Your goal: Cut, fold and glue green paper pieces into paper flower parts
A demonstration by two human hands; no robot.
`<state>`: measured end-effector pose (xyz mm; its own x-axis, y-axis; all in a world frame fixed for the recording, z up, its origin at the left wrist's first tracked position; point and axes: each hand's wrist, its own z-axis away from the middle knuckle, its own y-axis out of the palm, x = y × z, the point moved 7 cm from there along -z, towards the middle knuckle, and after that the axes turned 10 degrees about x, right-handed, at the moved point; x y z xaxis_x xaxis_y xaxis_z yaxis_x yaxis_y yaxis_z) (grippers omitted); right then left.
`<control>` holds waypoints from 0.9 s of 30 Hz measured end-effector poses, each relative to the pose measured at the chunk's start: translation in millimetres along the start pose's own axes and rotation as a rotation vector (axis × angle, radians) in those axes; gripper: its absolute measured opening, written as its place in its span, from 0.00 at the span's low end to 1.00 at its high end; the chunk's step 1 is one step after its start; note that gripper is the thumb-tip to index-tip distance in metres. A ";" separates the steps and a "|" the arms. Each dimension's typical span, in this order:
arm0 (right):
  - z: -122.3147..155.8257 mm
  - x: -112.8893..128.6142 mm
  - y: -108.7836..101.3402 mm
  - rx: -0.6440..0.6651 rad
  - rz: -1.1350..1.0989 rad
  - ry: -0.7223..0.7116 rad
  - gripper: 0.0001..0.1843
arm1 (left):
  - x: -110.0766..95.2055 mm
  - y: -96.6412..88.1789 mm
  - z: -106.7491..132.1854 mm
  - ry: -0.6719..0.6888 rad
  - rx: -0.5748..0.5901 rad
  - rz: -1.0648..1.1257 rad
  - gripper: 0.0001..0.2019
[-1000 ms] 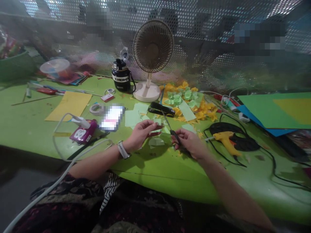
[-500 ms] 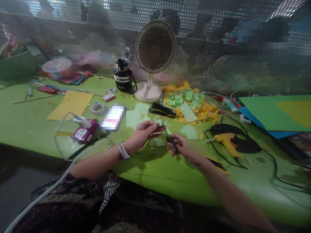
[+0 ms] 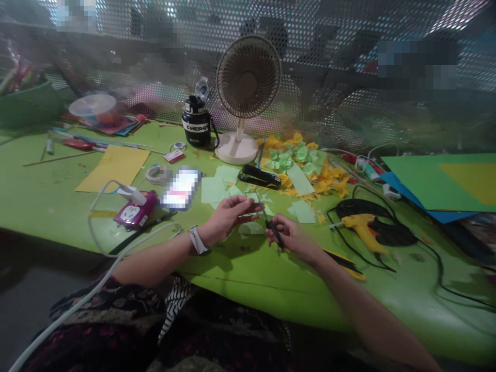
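Note:
My left hand, a pale watch strap on its wrist, pinches a small piece of light green paper between thumb and fingers. Most of that piece is hidden by the fingertips. In my right hand are black-handled scissors, their blades pointing up and away beside the left fingertips. Whether the blades touch the paper I cannot tell. Below the hands lies a cut green scrap. Beyond them are green paper sheets and a black stapler; more green pieces rest to the right.
Behind stand a fan and a dark bottle. Yellow and green paper shapes are heaped at centre right. A yellow glue gun with its cable lies right. Left are a phone, a purple power socket and a white cable.
Both hands stay nearly in place. The scissors have shifted slightly left at the tip, and less of the green paper shows at my left fingertips. The view has moved a little.

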<state>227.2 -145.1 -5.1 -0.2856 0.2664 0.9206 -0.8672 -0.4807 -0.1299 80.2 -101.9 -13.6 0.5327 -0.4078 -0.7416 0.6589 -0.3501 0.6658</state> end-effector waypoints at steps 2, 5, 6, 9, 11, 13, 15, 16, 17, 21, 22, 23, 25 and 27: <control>-0.2 0.0 0.3 0.005 0.011 0.007 0.28 | 0.4 -0.3 -0.4 0.003 0.001 0.002 0.09; 0.0 0.2 -0.1 0.002 0.019 0.001 0.28 | 0.8 -1.2 -0.5 0.008 0.001 0.004 0.09; 0.2 0.1 -0.2 -0.001 0.021 -0.001 0.28 | 0.9 -1.3 -0.4 0.009 0.003 0.005 0.09; 1.0 -0.4 -0.8 -0.017 0.039 0.000 0.27 | 0.5 -1.1 0.3 0.005 0.000 0.007 0.08; 1.3 -0.5 -0.9 -0.025 0.051 0.004 0.28 | 0.0 -0.7 0.9 0.000 -0.010 0.008 0.08; 1.1 0.5 -0.9 -0.028 0.059 -0.001 0.28 | -0.4 -0.4 1.3 -0.002 -0.022 0.011 0.08; 0.6 2.1 -0.9 -0.034 0.066 -0.012 0.29 | -0.4 0.1 1.3 -0.004 -0.024 0.015 0.08; 0.4 2.8 -1.0 -0.038 0.070 -0.017 0.29 | -0.4 0.2 1.2 -0.002 -0.023 0.017 0.08; 0.2 3.3 -0.9 -0.042 0.073 -0.019 0.29 | -0.3 0.2 1.0 0.000 -0.022 0.020 0.08; 0.8 4.0 -0.7 -0.053 0.079 -0.007 0.29 | 0.0 -0.3 0.5 0.005 -0.028 0.032 0.08; 1.2 4.0 -0.7 -0.055 0.080 -0.001 0.29 | 0.0 -0.5 0.4 0.004 -0.033 0.033 0.08; 1.5 4.1 -0.7 -0.057 0.079 0.004 0.29 | 0.0 -0.5 0.4 0.002 -0.037 0.033 0.08; 2.1 4.1 -0.8 -0.058 0.075 0.010 0.30 | -0.3 -0.5 0.3 0.000 -0.046 0.032 0.07; 2.3 4.1 -1.1 -0.059 0.071 0.010 0.30 | -0.7 -0.7 0.4 0.000 -0.056 0.033 0.07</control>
<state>227.9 -145.3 -0.3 -0.3508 0.2417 0.9047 -0.8673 -0.4483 -0.2165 79.1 -101.7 -13.5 0.5544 -0.4183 -0.7195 0.6698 -0.2889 0.6840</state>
